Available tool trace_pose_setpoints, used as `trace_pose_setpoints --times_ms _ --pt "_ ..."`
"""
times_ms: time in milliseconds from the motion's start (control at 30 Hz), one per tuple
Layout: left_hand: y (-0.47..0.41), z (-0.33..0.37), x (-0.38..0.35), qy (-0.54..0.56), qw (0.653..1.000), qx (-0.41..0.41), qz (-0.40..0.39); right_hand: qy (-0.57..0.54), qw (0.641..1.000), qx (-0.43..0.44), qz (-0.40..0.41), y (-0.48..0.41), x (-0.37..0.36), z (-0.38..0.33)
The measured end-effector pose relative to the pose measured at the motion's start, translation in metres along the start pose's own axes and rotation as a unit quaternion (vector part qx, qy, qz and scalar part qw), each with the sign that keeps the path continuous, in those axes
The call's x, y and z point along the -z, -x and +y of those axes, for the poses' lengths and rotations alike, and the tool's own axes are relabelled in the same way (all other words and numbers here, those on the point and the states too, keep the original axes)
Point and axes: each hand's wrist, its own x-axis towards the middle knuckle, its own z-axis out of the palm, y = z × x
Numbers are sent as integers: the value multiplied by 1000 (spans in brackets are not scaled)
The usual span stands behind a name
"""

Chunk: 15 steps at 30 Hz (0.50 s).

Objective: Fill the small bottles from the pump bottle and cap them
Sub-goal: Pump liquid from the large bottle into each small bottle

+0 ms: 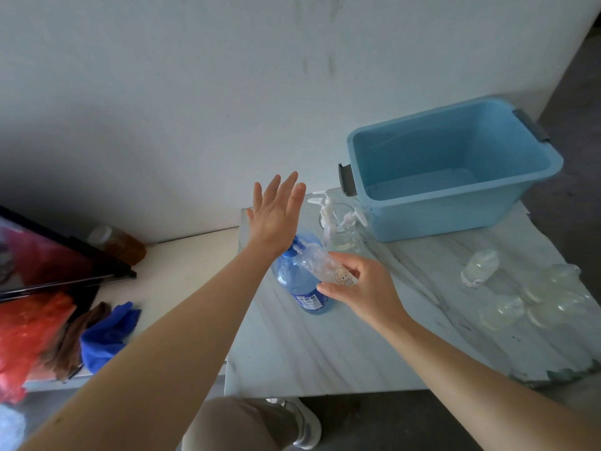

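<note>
The right hand [364, 288] grips a small clear plastic bottle [320, 263], tilted, mouth at the nozzle of the blue pump bottle [300, 281] near the marble-patterned table's [325, 353] far-left corner. The left hand [276, 216], fingers spread flat, palm-heel on the pump head, is nearer for pressing.

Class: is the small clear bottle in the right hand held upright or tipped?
Tipped. The small clear bottle slants, mouth angled toward the blue pump bottle's nozzle, gripped by the right hand.

On the tabletop [325, 346] the pump bottle [300, 281] stands left of centre, the tub [455, 203] behind it to the right, spare pump caps [338, 219] between them, small bottles [527, 291] far right.
</note>
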Motion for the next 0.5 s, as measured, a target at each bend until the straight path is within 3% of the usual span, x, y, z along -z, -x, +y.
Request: trace_pose_setpoints --times_ms 367,500 --pt "1 10 11 -40 998 -55 4 0 999 40 8 -2 10 -12" --pt "-3 7 13 -34 999 -31 7 -16 999 30 0 -5 6 -10"
